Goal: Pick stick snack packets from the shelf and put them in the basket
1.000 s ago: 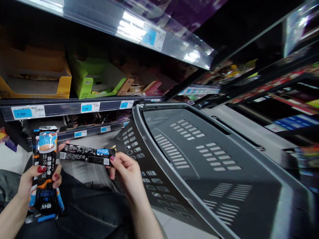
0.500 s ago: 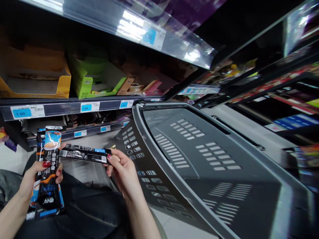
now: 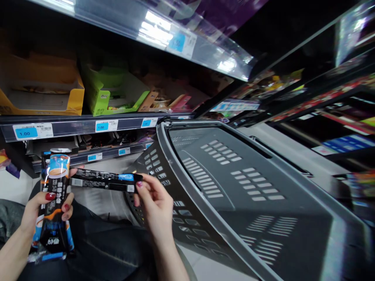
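Observation:
My left hand (image 3: 36, 208) is closed round a small bunch of black-and-blue drink sachets (image 3: 59, 177), held upright over my lap, a cup pictured on the front one. My right hand (image 3: 158, 205) pinches the right end of another black drink sachet (image 3: 102, 180), held almost level with its printed back and barcode toward me. That sachet's left end lies by my left fingertips, behind the bunch; whether those fingers grip it is hard to tell.
A big grey shopping basket (image 3: 275, 171) stands tilted in view at the right. Ahead are shelves with a yellow display box (image 3: 76, 99), a green display box (image 3: 101, 99) and price labels (image 3: 32, 131). My dark trousers (image 3: 108, 246) are below.
My right hand has moved slightly right with its sachet, which now sticks out further from the bunch. My left hand and its bunch have shifted slightly left.

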The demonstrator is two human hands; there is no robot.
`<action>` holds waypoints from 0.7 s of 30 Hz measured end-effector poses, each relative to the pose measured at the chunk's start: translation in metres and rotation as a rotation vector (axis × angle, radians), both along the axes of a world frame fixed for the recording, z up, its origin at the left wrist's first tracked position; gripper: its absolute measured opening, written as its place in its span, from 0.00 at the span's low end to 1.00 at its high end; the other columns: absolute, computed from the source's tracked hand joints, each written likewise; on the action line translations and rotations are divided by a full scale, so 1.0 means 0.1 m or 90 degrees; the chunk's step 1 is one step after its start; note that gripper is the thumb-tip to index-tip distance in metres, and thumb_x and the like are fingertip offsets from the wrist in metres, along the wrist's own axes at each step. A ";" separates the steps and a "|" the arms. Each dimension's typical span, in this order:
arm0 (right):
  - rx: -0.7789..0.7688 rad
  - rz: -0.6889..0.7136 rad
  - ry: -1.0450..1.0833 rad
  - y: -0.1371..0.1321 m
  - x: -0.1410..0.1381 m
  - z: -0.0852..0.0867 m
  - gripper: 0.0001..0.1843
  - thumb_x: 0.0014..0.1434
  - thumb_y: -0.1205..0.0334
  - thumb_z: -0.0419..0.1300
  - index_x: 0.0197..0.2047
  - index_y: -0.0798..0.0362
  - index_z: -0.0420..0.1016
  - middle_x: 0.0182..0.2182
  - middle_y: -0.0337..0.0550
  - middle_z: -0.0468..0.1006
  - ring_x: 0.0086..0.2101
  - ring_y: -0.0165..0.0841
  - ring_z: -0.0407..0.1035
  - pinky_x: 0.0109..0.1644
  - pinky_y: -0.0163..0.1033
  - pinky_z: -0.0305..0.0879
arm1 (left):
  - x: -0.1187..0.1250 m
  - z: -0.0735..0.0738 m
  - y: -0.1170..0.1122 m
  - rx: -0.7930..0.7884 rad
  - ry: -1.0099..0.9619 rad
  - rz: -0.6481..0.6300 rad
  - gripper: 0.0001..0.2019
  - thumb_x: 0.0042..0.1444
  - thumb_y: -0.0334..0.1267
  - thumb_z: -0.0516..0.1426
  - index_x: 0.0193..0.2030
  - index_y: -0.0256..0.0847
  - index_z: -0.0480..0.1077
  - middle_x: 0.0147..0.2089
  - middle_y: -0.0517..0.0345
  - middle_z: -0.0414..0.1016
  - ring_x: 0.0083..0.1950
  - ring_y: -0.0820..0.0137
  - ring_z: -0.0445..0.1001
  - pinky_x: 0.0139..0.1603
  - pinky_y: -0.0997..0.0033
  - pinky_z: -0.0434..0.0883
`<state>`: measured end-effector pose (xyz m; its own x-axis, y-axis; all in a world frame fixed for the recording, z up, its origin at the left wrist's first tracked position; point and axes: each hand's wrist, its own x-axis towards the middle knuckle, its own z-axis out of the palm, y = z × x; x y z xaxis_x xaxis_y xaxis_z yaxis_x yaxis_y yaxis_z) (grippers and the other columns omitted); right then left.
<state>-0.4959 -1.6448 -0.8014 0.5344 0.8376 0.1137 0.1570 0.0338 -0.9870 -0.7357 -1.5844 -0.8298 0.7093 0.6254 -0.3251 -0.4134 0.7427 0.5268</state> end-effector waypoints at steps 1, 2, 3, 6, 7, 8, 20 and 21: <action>0.020 -0.047 -0.063 -0.02 0.02 0.02 0.09 0.53 0.58 0.59 0.37 0.54 0.73 0.20 0.36 0.71 0.19 0.27 0.63 0.23 0.32 0.58 | 0.04 -0.02 0.00 0.011 -0.004 -0.008 0.27 0.45 0.39 0.54 0.55 0.42 0.63 0.24 0.58 0.69 0.24 0.67 0.66 0.21 0.69 0.65; 0.041 -0.092 -0.125 -0.05 0.04 0.04 0.09 0.54 0.58 0.58 0.37 0.53 0.74 0.24 0.39 0.74 0.22 0.29 0.66 0.25 0.33 0.60 | 0.08 -0.03 -0.01 0.019 0.003 -0.021 0.26 0.45 0.37 0.54 0.55 0.39 0.63 0.24 0.58 0.69 0.23 0.68 0.67 0.22 0.69 0.65; 0.058 -0.128 -0.180 -0.07 0.05 0.07 0.09 0.55 0.58 0.58 0.36 0.53 0.75 0.27 0.41 0.76 0.26 0.31 0.68 0.29 0.34 0.63 | 0.13 -0.06 -0.03 0.021 0.015 -0.035 0.26 0.45 0.35 0.54 0.54 0.36 0.63 0.23 0.57 0.70 0.23 0.68 0.68 0.22 0.69 0.66; 0.078 -0.175 -0.269 -0.12 0.07 0.12 0.09 0.56 0.59 0.56 0.35 0.53 0.76 0.31 0.44 0.77 0.32 0.35 0.71 0.36 0.38 0.66 | 0.29 -0.14 -0.13 -0.012 0.058 -0.083 0.24 0.45 0.32 0.53 0.53 0.31 0.63 0.21 0.54 0.73 0.22 0.65 0.71 0.23 0.67 0.67; 0.077 -0.181 -0.281 -0.12 0.07 0.13 0.10 0.56 0.59 0.56 0.35 0.53 0.76 0.31 0.44 0.78 0.32 0.35 0.71 0.36 0.38 0.66 | 0.34 -0.17 -0.16 -0.025 0.067 -0.100 0.24 0.45 0.32 0.53 0.52 0.30 0.63 0.20 0.53 0.73 0.23 0.64 0.72 0.24 0.66 0.67; 0.074 -0.186 -0.290 -0.12 0.06 0.14 0.10 0.56 0.59 0.56 0.35 0.53 0.76 0.31 0.44 0.78 0.32 0.35 0.71 0.36 0.38 0.66 | 0.38 -0.20 -0.20 -0.035 0.074 -0.116 0.25 0.45 0.32 0.53 0.52 0.30 0.63 0.20 0.52 0.74 0.23 0.62 0.72 0.24 0.65 0.68; 0.073 -0.233 -0.130 -0.07 0.07 0.07 0.10 0.55 0.57 0.57 0.36 0.53 0.74 0.26 0.38 0.72 0.20 0.26 0.63 0.22 0.31 0.58 | 0.37 -0.22 -0.17 -0.021 -0.008 -0.170 0.24 0.44 0.33 0.52 0.51 0.31 0.65 0.19 0.54 0.71 0.21 0.65 0.70 0.21 0.69 0.64; 0.074 -0.233 -0.069 -0.06 0.07 0.05 0.10 0.55 0.56 0.58 0.37 0.52 0.72 0.24 0.36 0.70 0.17 0.24 0.60 0.19 0.30 0.54 | 0.36 -0.21 -0.18 -0.017 -0.027 -0.162 0.25 0.44 0.33 0.52 0.52 0.31 0.64 0.19 0.55 0.70 0.21 0.65 0.69 0.20 0.70 0.63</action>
